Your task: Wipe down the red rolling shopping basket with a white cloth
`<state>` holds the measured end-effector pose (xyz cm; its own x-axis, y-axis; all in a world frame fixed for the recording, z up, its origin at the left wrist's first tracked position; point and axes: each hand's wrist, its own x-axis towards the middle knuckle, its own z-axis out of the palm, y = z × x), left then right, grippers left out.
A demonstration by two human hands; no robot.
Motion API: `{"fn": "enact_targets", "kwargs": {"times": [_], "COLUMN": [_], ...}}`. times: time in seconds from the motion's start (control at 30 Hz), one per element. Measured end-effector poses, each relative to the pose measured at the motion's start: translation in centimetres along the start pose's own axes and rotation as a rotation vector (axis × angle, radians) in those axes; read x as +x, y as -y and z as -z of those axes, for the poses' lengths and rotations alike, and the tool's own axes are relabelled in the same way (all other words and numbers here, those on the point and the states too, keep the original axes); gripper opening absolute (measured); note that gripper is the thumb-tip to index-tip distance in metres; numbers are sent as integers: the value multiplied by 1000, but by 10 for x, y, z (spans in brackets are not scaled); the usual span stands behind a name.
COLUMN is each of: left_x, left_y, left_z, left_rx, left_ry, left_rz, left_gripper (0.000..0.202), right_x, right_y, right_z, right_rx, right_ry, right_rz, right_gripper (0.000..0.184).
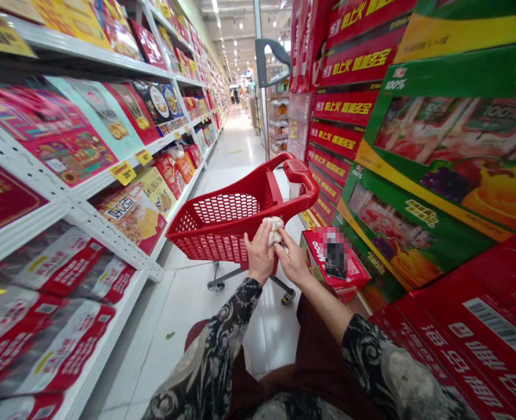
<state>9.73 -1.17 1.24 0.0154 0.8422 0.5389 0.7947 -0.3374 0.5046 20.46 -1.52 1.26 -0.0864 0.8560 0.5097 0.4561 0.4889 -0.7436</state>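
Note:
A crumpled cream-white cloth [274,227] is bunched between my two hands at the near rim of a red plastic shopping cart [240,223]. My left hand [260,254] presses its fingers against the cloth from the left, with the thumb sticking out. From the right, my right hand [291,259] pinches the cloth's lower edge with thumb and forefinger. Whether the cloth touches the cart's rim I cannot tell. The cart's basket has perforated sides, and its red handle [304,175] points to the right.
White shelves [122,169] of boxed and bagged goods line the left. Stacked red and green drink cartons [415,227] rise on the right. A red box [314,251] stands by my right hand with a dark, phone-like object [335,259] on top. Tiled floor [240,143] runs down the aisle.

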Motion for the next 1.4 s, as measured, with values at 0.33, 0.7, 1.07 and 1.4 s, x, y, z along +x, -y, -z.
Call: {"fn": "enact_targets", "kwargs": {"times": [0.33, 0.7, 1.07, 1.4], "left_x": [-58, -40, -102, -111], "left_y": [7, 49, 71, 118], "left_z": [0, 10, 7, 24], "left_rx": [-804, -752, -350, -186], "left_ry": [268, 57, 212, 146], "left_rz": [350, 625, 628, 611], "left_gripper": [76, 60, 55, 48], "right_x": [-40, 56, -21, 45], "right_y": [-20, -16, -89, -39], "right_z": [-41, 20, -33, -14], "right_rx": [361, -598, -727, -667], "right_ry": [-1, -179, 377, 102], "right_rz": [-350, 451, 725, 669], "right_gripper": [55, 44, 41, 43]}}
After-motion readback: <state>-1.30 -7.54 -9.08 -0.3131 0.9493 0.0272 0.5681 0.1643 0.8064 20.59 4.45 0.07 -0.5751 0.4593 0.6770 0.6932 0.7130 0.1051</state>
